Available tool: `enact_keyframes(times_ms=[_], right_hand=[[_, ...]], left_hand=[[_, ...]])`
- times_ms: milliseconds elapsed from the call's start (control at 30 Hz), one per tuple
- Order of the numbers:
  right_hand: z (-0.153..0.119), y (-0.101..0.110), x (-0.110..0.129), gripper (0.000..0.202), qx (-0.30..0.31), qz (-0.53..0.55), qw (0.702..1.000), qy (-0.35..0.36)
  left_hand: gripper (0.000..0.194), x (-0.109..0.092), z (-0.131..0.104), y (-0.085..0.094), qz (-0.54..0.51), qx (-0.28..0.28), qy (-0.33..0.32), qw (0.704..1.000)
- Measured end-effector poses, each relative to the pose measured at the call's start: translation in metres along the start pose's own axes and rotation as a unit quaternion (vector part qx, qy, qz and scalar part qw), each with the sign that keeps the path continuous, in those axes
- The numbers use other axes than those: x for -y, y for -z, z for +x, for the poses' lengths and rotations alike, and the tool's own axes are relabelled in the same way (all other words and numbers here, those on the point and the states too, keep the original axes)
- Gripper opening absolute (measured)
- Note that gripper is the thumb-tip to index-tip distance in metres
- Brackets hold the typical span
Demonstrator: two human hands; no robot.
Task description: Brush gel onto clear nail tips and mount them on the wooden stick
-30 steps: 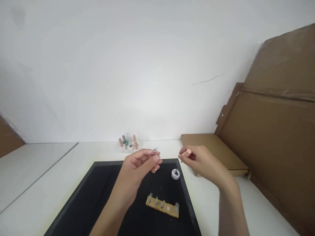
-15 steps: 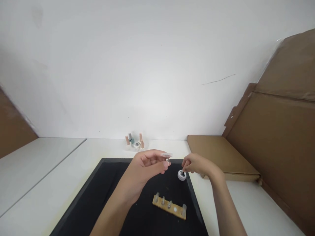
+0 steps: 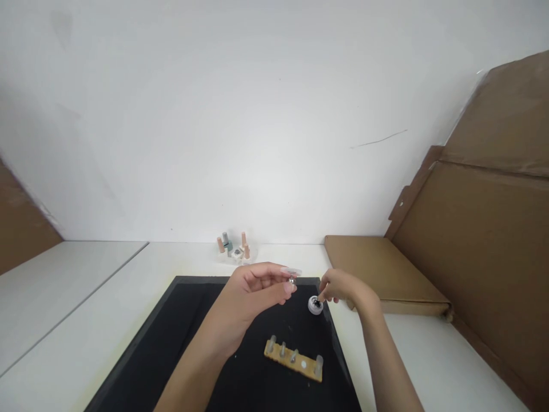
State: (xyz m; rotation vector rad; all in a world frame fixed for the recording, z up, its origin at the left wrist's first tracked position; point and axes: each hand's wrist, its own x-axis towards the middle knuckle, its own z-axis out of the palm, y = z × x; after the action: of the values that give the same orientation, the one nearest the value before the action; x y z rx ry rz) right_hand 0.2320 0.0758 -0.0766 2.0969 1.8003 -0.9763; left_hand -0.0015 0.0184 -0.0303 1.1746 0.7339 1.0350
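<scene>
Between its thumb and fingers, my left hand (image 3: 257,292) grips a small metallic stand (image 3: 292,281) topped by a clear nail tip (image 3: 291,271), above the black mat (image 3: 193,320). My right hand (image 3: 341,286) is pinched at a small round white jar (image 3: 315,309) on the mat's right edge; its fingertips are at the dark contents, and anything between them is too small to tell. Below the hands, a yellowish strip (image 3: 295,364) carries several clear tips on small stands and one white dot.
A clear holder with nail polish bottles (image 3: 234,252) stands by the white wall. A flat cardboard box (image 3: 386,274) lies at the right, beside a tall cardboard panel (image 3: 480,229). More cardboard (image 3: 23,223) is at the left.
My right hand has shifted slightly at the jar, showing a little more of its dark contents. My left hand keeps its grip almost unmoved. The whole view has shifted slightly.
</scene>
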Motion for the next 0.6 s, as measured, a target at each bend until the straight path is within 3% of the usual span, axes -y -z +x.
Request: enact_keyframes(times_ms=[600], right_hand=[[0.015, -0.004, -0.011, 0.031, -0.001, -0.024, 1.0, 0.014]], left_hand=[[0.008, -0.002, 0.0, -0.003, -0.011, 0.014, 0.022, 1.0]])
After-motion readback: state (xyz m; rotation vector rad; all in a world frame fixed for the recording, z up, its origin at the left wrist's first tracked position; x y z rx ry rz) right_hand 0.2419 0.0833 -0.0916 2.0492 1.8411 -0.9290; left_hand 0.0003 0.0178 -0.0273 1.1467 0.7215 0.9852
